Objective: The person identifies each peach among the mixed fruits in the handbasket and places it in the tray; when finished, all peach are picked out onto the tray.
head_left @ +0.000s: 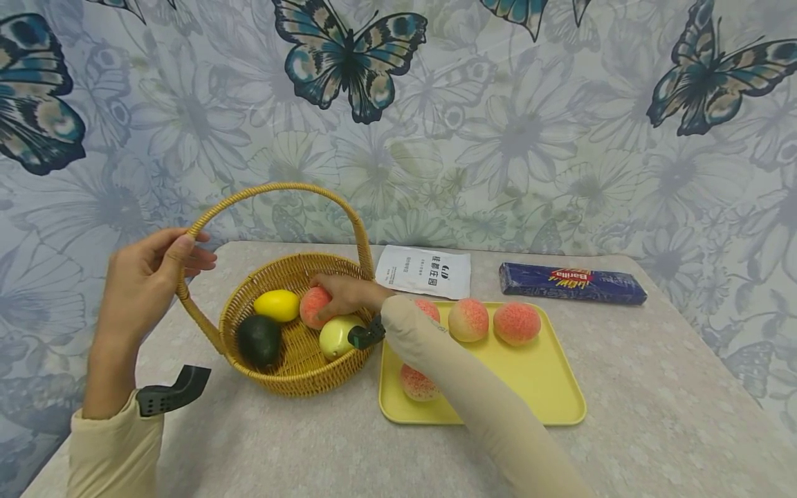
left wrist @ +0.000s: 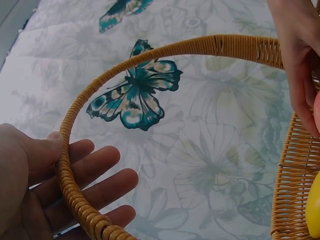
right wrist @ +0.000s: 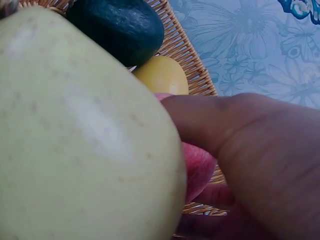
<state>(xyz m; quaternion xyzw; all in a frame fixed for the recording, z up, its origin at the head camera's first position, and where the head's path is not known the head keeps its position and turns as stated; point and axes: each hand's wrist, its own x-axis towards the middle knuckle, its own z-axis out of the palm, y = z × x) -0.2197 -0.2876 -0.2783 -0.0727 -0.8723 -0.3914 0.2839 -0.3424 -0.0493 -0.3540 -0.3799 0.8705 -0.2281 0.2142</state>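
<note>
A wicker basket (head_left: pixel 299 384) with a tall arched handle (head_left: pixel 283 188) stands on the table at the left. My left hand (head_left: pixel 140 283) holds the handle's left side, thumb in front and extended fingers behind it, as the left wrist view shows. Inside the basket, my right hand (head_left: pixel 349 294) grips a pink peach (head_left: pixel 313 306), its thumb and fingers around the fruit. Around that peach lie a yellow lemon (head_left: pixel 277 305), a dark green avocado (head_left: pixel 259 341) and a pale green pear-like fruit (head_left: pixel 338 337). The pale fruit (right wrist: pixel 90 135) hides part of the peach in the right wrist view.
To the basket's right is a yellow tray (head_left: pixel 523 380) with several peaches (head_left: pixel 468 320), partly covered by the right sleeve. Behind it lie a white printed packet (head_left: pixel 423 272) and a dark blue Barilla package (head_left: pixel 573 283). A butterfly-patterned cloth (head_left: pixel 523 138) hangs behind the table.
</note>
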